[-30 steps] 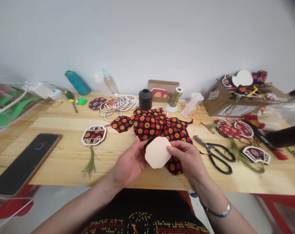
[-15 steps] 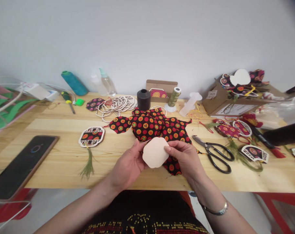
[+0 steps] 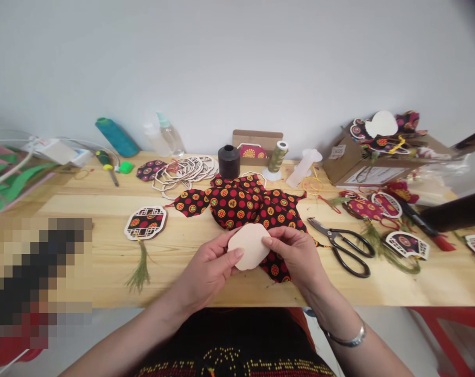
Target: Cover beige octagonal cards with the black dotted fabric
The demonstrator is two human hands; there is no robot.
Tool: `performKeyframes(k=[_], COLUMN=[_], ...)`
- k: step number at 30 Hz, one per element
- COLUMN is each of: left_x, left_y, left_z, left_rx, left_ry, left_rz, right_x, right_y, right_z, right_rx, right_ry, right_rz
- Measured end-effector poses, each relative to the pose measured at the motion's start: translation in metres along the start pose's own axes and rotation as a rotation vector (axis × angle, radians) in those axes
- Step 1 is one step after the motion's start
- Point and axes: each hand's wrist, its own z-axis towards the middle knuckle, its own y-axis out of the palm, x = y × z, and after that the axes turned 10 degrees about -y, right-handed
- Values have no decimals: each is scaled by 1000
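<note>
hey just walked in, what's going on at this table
A person's left hand and right hand together hold a pale flat piece with a scalloped edge, both thumbs on its upper face. Patterned cloth lies on the table behind the piece, partly hidden by it. Black-handled scissors lie to the right, and a tasselled ornament to the left.

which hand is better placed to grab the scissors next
Likely the right hand: the scissors lie on its side, close by, while the left hand is farther off. Both hold the pale plaque.
</note>
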Motion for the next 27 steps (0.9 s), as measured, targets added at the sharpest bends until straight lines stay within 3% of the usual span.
performKeyframes(k=[6, 11, 13, 16, 18, 22, 27], left_x=[-2, 0, 1, 2, 2, 2, 3], left_y=[0, -1, -2, -2, -3, -3, -4], left_z=[0, 0, 0, 1, 1, -1, -2], left_rx=[0, 28, 21, 14, 15, 34, 40], left_ry=[20, 30, 28, 17, 10, -18, -42], left_rz=[-21, -42, -54, -76, -89, -106, -147], right_x=[-5, -8, -7, -5, -4, -5, -5], right_y=[2, -1, -3, -3, -3, -2, -3], right_z=[-6, -10, -10, -8, -7, -8, -10], right_rx=[-7, 6, -61, -207, -240, -195, -152], right_ry=[-37, -244, -273, -153, -65, -27, -27], right_rz=[-64, -178, -201, -66, 75, 204, 155])
